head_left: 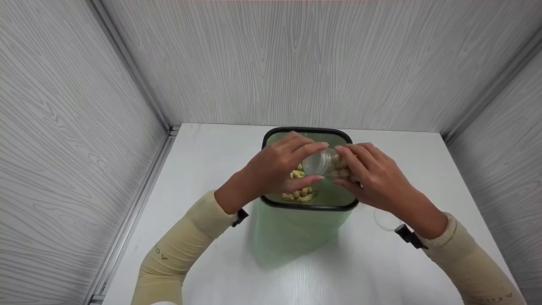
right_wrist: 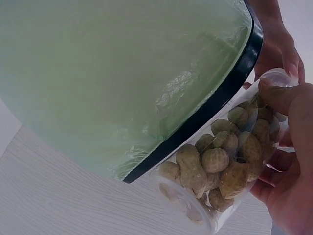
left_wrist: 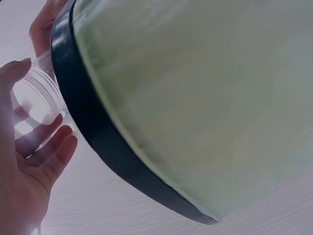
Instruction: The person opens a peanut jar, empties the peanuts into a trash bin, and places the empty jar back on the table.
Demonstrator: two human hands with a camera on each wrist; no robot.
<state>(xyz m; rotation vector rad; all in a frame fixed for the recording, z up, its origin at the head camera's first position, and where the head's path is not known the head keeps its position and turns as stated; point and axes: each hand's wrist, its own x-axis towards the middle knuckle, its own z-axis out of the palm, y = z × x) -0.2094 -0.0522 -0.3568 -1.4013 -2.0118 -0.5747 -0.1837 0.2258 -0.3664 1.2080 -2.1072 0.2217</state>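
A clear plastic jar [right_wrist: 222, 152] with peanuts inside lies tilted on its side over the bin [head_left: 309, 207], its threaded mouth [head_left: 316, 162] toward the left. My right hand [head_left: 374, 176] grips the jar's body, thumb on one side and fingers on the other. At the mouth end, my left hand [head_left: 281, 165] holds the jar between thumb and fingers, fingertips right at the threaded neck. Several peanuts [head_left: 301, 194] lie in the bin below the hands. The bin has a black rim [left_wrist: 93, 127] and a pale green liner.
A clear round lid [head_left: 386, 219] lies on the white table [head_left: 211, 161] to the right of the bin, partly behind the right forearm. Grey wood-grain panels [head_left: 296, 63] enclose the table at the back and both sides.
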